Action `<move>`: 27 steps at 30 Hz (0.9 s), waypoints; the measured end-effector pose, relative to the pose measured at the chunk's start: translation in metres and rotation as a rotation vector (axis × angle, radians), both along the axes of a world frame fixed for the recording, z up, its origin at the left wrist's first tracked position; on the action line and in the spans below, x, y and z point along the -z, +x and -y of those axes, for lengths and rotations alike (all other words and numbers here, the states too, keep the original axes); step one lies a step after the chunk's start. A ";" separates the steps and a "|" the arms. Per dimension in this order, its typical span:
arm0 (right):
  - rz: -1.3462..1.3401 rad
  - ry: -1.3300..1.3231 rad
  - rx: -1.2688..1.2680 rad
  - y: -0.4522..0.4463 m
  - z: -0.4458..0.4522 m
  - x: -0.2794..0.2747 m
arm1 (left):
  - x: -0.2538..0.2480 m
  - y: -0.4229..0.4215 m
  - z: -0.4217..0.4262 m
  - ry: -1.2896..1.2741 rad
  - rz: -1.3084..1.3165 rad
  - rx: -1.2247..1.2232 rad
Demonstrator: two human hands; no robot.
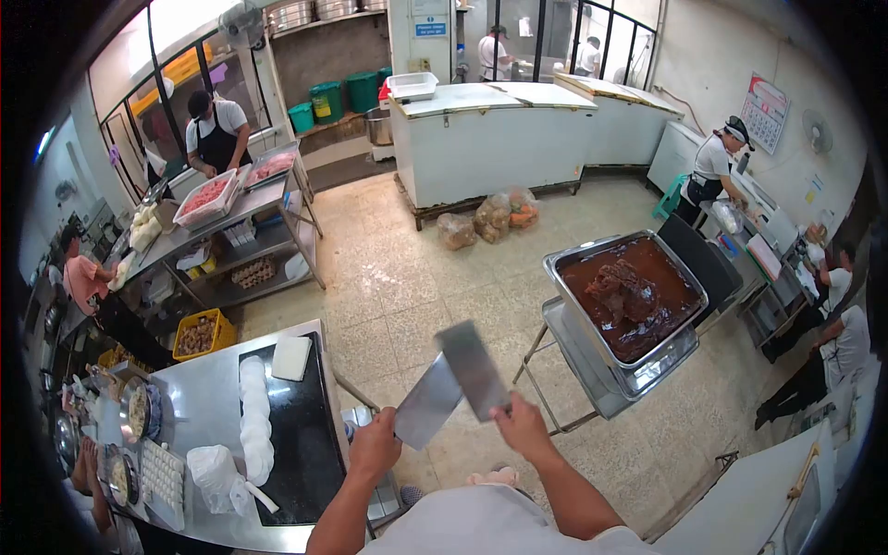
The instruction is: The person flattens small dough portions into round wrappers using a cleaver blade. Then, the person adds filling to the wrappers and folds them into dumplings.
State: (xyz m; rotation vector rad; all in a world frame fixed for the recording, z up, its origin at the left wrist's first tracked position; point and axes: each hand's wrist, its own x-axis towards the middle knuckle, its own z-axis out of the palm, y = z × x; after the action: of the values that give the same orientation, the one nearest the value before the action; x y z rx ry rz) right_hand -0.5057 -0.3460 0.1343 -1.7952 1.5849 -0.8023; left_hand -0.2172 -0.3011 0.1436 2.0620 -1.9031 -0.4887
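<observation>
Both of my hands are raised over the open floor, each closed around a broad rectangular metal blade that looks like a cleaver. My left hand (375, 446) grips one cleaver (430, 404), tilted up to the right. In my right hand (523, 425) is the other cleaver (472, 370), leaning up to the left. The two blades cross or overlap near their upper ends; whether they touch I cannot tell. The handles are mostly hidden by my fingers. To the right, a deep metal tray (552, 268) holds dark red-brown sauce and a mound of meat (622, 289).
At left, a steel table (194, 370) bears a black board (301, 416), a long white dough roll (255, 421), a plastic bag (215, 476) and a tray of dough pieces (163, 486). A stand (592, 365) supports the sauce tray. White freezers (490, 153) stand behind; several people work around.
</observation>
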 end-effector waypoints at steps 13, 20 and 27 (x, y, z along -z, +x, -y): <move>-0.142 0.022 0.173 -0.021 0.016 0.038 | 0.006 -0.001 -0.004 0.045 -0.017 0.021; 0.169 0.106 0.262 -0.058 0.019 0.005 | 0.001 -0.003 -0.004 0.001 -0.052 -0.010; -0.020 0.276 -0.191 -0.010 -0.051 0.015 | 0.003 -0.012 -0.007 -0.043 -0.018 0.041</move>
State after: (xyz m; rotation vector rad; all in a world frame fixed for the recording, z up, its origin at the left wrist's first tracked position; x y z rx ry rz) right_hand -0.5153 -0.2948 0.1190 -1.7233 1.4319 -0.4540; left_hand -0.2292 -0.2943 0.1407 1.9893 -1.9319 -0.4698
